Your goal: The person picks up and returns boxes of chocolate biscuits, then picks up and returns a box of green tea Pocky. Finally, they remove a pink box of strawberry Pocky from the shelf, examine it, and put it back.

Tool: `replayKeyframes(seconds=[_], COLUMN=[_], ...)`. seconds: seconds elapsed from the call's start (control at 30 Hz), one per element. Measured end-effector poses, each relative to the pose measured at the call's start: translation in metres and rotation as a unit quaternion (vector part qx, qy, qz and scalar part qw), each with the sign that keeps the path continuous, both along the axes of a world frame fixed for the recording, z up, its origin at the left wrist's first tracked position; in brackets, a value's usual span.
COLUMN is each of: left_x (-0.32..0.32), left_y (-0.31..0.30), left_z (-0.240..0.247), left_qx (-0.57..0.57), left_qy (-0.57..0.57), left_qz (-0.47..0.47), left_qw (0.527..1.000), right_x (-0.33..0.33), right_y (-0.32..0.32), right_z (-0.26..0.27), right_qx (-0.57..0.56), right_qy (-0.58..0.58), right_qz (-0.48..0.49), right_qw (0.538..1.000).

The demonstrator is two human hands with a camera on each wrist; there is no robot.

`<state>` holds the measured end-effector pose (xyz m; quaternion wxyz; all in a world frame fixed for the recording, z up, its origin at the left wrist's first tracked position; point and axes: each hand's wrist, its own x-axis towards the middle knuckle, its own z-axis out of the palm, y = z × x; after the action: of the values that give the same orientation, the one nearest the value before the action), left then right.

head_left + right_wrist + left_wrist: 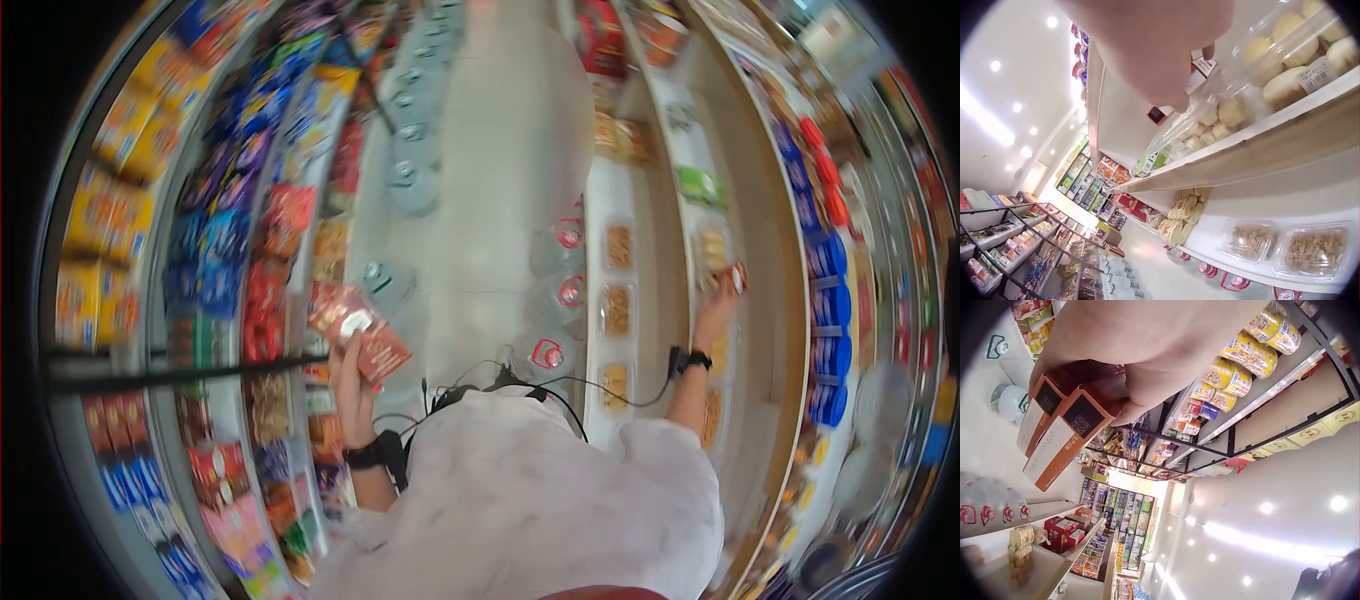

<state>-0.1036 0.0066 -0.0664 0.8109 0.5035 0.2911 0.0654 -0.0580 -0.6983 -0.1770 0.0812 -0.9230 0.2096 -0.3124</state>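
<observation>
My left hand (pixel 350 395) grips reddish-brown flat boxes (pixel 382 350) above the aisle. In the left wrist view two boxes (pixel 1067 445) lie side by side in the fingers, a dark printed code on each end. My right hand (pixel 711 315) reaches over the upper shelf on the right, holding a small red-and-white box (pixel 737 277). The right wrist view shows that box's corner (pixel 1158 115) beyond the fingers, and the hand partly covers it. Just beneath it are clear packs of round pale buns (pixel 1232 111); a larger bun pack (pixel 1285 84) lies beside the hand.
Snack shelves (pixel 205 265) line the left side. Large water bottles (pixel 412 185) stand along the aisle floor, and red-handled ones (pixel 560 290) stand below the right shelf. Clear trays of snacks (pixel 1316 250) sit on the lower right shelf. Blue tubs (pixel 828 330) line the far right.
</observation>
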Motion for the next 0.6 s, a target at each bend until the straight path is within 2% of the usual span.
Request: replayKeyframes(seconds=[0.03,0.07,0.1,0.17,0.2,0.23,0.27,0.33,0.4,0.43,0.5,0.6], left_x=[-0.003,-0.007,-0.011,-0.014,-0.014,-0.015,-0.013,-0.014,-0.017,-0.018,-0.026,-0.038], left_y=[0.009,0.009,0.011,0.011,0.017,0.015,0.019,0.016,0.023,0.027,0.032,0.045], left_z=[-0.009,-0.002,0.001,0.013,0.009,0.017,0.011,0.036,0.041,0.042,0.042,0.040], left_qx=[-0.003,0.004,0.028,0.047,0.055,0.070,0.056,0.041,0.030,0.026,0.022,0.030], left_qy=[-0.017,0.001,-0.027,-0.007,-0.040,-0.020,-0.050,-0.076,-0.085,-0.086,-0.086,-0.109], left_qz=[-0.010,-0.002,0.008,0.052,0.050,0.082,0.086,0.070,0.062,0.064,0.071,0.095], left_qw=[1.000,1.000,0.999,0.998,0.996,0.994,0.993,0.994,0.994,0.994,0.993,0.989], right_x=[0.002,0.007,0.010,0.025,0.024,0.034,0.043,0.051,0.047,0.044,0.036,0.014], right_y=[0.005,0.035,0.045,0.081,0.115,0.152,0.186,0.254,0.339,0.379,0.449,0.534], right_z=[0.013,0.046,0.050,0.076,0.103,0.115,0.127,0.143,0.171,0.185,0.209,0.227], right_qx=[-0.010,0.176,0.249,0.259,0.177,0.206,0.230,0.289,0.382,0.387,0.232,0.229], right_qy=[-0.028,-0.074,-0.162,-0.171,-0.097,-0.094,-0.090,-0.090,-0.009,0.037,0.008,0.041], right_qz=[0.037,0.051,0.117,0.156,0.128,0.185,0.233,0.330,0.401,0.453,0.610,0.704], right_qw=[0.999,0.980,0.947,0.938,0.971,0.956,0.941,0.894,0.832,0.802,0.757,0.671])
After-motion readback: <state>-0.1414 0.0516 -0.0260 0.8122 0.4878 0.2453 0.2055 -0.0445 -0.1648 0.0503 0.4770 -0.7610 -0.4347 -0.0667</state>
